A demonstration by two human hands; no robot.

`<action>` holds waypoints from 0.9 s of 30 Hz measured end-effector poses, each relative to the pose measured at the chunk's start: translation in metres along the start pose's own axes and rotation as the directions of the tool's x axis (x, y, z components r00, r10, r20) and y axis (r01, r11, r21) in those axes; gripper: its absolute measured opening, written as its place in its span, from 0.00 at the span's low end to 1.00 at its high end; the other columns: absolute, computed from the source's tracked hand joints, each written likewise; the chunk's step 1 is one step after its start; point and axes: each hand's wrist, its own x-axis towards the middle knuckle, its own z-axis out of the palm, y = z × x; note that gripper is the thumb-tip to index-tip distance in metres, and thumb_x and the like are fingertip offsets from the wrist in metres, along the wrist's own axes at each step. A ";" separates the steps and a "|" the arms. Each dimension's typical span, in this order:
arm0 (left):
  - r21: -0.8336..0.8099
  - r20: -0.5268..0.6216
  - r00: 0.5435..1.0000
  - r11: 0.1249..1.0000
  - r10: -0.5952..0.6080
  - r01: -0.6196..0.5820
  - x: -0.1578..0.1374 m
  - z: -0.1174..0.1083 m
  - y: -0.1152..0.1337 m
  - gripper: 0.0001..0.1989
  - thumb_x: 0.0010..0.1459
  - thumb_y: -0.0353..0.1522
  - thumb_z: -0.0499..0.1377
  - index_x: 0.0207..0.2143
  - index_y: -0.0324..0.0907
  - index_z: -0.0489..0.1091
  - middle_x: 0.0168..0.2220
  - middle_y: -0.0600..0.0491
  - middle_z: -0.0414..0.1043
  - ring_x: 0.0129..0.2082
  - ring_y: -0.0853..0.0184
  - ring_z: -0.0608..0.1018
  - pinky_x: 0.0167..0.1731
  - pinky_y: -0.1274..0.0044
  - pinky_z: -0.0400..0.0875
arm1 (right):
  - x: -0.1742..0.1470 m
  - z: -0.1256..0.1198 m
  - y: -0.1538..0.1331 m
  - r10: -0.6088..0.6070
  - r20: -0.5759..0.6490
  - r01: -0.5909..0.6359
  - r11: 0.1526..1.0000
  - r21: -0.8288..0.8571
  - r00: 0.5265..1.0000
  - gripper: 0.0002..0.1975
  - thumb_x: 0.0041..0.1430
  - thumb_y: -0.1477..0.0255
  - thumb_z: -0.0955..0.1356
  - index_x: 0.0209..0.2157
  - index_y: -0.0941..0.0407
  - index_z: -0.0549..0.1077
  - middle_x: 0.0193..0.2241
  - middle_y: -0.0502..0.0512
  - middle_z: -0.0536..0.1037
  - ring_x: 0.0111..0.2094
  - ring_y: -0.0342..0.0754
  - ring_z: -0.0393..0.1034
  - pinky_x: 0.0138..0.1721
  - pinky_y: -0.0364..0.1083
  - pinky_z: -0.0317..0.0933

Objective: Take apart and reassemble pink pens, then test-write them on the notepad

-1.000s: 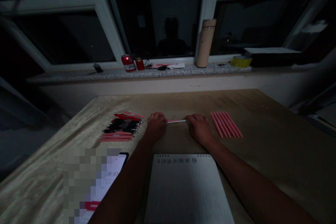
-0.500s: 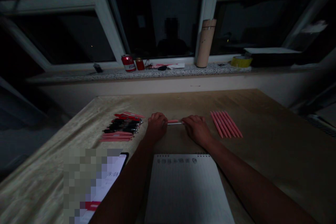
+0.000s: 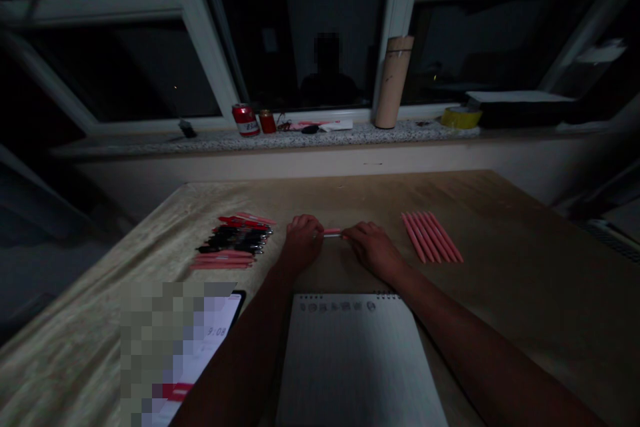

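Toward the middle of the desk (image 3: 360, 193), a slim pink-and-white piece (image 3: 332, 234) is held between the left hand (image 3: 304, 239) and the right hand (image 3: 371, 245). Its left end is pinched by the curled fingers of the left hand, its right end by those of the right, with the backs of both hands turned upward. Its long axis is laid crosswise, from left to right, almost parallel to the far edge of the desk; a pink strip is seen on the far side and a pale one on the near side. Since both ends are covered by fingers, which way its tip is pointed cannot be told.

To the left of the left hand, a cluster of pens (image 3: 233, 240) in pink, red and black is laid roughly crosswise, the silver ends of the black ones turned to the right. To the right of the right hand, a row of pink pens (image 3: 432, 237) is arranged side by side, slanted, the far ends to the left.

On the near side, a spiral notepad (image 3: 355, 360) is placed, its coils at the far edge. A lit phone (image 3: 223, 317) is partly covered by the left forearm (image 3: 243, 347). Beyond the desk, a red can (image 3: 245, 121) and a tan cylinder (image 3: 394, 83) are stood on a speckled windowsill (image 3: 350, 136).
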 end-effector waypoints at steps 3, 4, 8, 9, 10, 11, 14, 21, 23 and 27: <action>-0.012 0.017 1.000 1.000 0.026 -0.025 0.000 0.000 0.001 0.06 0.56 0.34 0.54 0.35 0.43 0.69 0.41 0.50 0.67 0.45 0.62 0.66 0.45 0.68 0.60 | 0.001 0.001 0.001 -0.012 0.007 0.012 1.000 0.014 1.000 0.14 0.64 0.73 0.60 0.48 0.53 0.71 0.38 0.56 0.74 0.41 0.48 0.64 0.42 0.46 0.53; -0.017 0.021 0.999 0.999 0.038 -0.038 -0.001 0.000 0.002 0.05 0.55 0.33 0.56 0.35 0.43 0.69 0.42 0.50 0.67 0.45 0.62 0.66 0.45 0.68 0.60 | 0.001 0.002 0.001 -0.013 0.012 0.013 1.000 0.014 1.000 0.14 0.64 0.73 0.60 0.48 0.53 0.71 0.38 0.57 0.74 0.41 0.48 0.64 0.42 0.46 0.54; -0.023 0.034 0.996 0.996 0.083 -0.082 -0.001 0.001 0.003 0.06 0.51 0.32 0.59 0.34 0.45 0.71 0.44 0.51 0.66 0.47 0.62 0.66 0.46 0.68 0.59 | 0.000 0.001 -0.001 -0.011 0.027 0.011 1.000 0.005 1.000 0.13 0.64 0.74 0.61 0.46 0.55 0.72 0.39 0.57 0.73 0.42 0.48 0.64 0.44 0.46 0.54; -0.024 0.040 0.995 0.996 0.091 -0.090 -0.001 0.001 0.004 0.07 0.50 0.32 0.60 0.34 0.45 0.72 0.44 0.51 0.66 0.48 0.62 0.65 0.47 0.68 0.58 | 0.000 0.001 -0.001 -0.011 0.030 0.011 1.000 0.002 0.999 0.13 0.64 0.74 0.61 0.46 0.55 0.72 0.39 0.57 0.73 0.42 0.48 0.64 0.44 0.46 0.54; -0.026 0.045 0.994 0.995 0.099 -0.098 -0.001 0.002 0.005 0.07 0.50 0.32 0.60 0.35 0.45 0.72 0.45 0.51 0.66 0.49 0.61 0.65 0.47 0.67 0.58 | 0.000 0.001 -0.001 -0.013 0.033 0.013 1.000 0.000 0.999 0.13 0.63 0.75 0.61 0.46 0.55 0.72 0.39 0.57 0.73 0.42 0.48 0.64 0.44 0.46 0.54; -0.030 0.051 0.993 0.994 0.106 -0.105 -0.001 0.002 0.006 0.08 0.50 0.33 0.60 0.36 0.46 0.73 0.46 0.51 0.66 0.49 0.61 0.65 0.47 0.67 0.58 | 0.000 0.001 -0.001 -0.018 0.037 0.018 1.000 -0.001 0.999 0.13 0.63 0.75 0.61 0.46 0.54 0.72 0.39 0.57 0.73 0.42 0.48 0.64 0.44 0.45 0.54; -0.037 0.065 0.991 0.992 0.121 -0.119 -0.001 0.003 0.010 0.12 0.52 0.34 0.60 0.41 0.49 0.73 0.47 0.51 0.66 0.50 0.61 0.64 0.48 0.66 0.58 | 0.000 0.002 -0.001 -0.040 0.045 0.040 0.999 -0.005 0.998 0.14 0.62 0.76 0.62 0.47 0.54 0.72 0.39 0.57 0.73 0.43 0.48 0.63 0.44 0.45 0.54; -0.007 0.085 0.988 0.991 0.132 -0.132 0.000 0.007 0.014 0.12 0.55 0.36 0.57 0.43 0.50 0.73 0.47 0.51 0.66 0.49 0.61 0.65 0.47 0.66 0.59 | 0.001 0.004 -0.002 -0.063 0.046 0.064 0.998 -0.021 0.997 0.13 0.63 0.74 0.62 0.47 0.53 0.72 0.39 0.56 0.72 0.43 0.48 0.62 0.43 0.46 0.53; -0.006 0.091 0.987 0.991 0.135 -0.135 0.000 0.007 0.015 0.11 0.56 0.37 0.57 0.42 0.50 0.73 0.47 0.51 0.67 0.49 0.61 0.65 0.46 0.66 0.59 | 0.001 0.004 -0.002 -0.064 0.046 0.065 0.998 -0.027 0.997 0.13 0.63 0.73 0.62 0.47 0.53 0.72 0.39 0.56 0.71 0.42 0.48 0.62 0.43 0.46 0.53; -0.011 0.088 0.986 0.990 0.141 -0.141 0.000 0.006 0.017 0.12 0.56 0.36 0.57 0.43 0.49 0.73 0.47 0.50 0.67 0.48 0.61 0.66 0.46 0.66 0.59 | 0.001 0.002 -0.003 -0.078 0.046 0.081 0.995 -0.054 0.996 0.13 0.63 0.73 0.62 0.47 0.53 0.72 0.38 0.56 0.71 0.42 0.49 0.61 0.43 0.47 0.52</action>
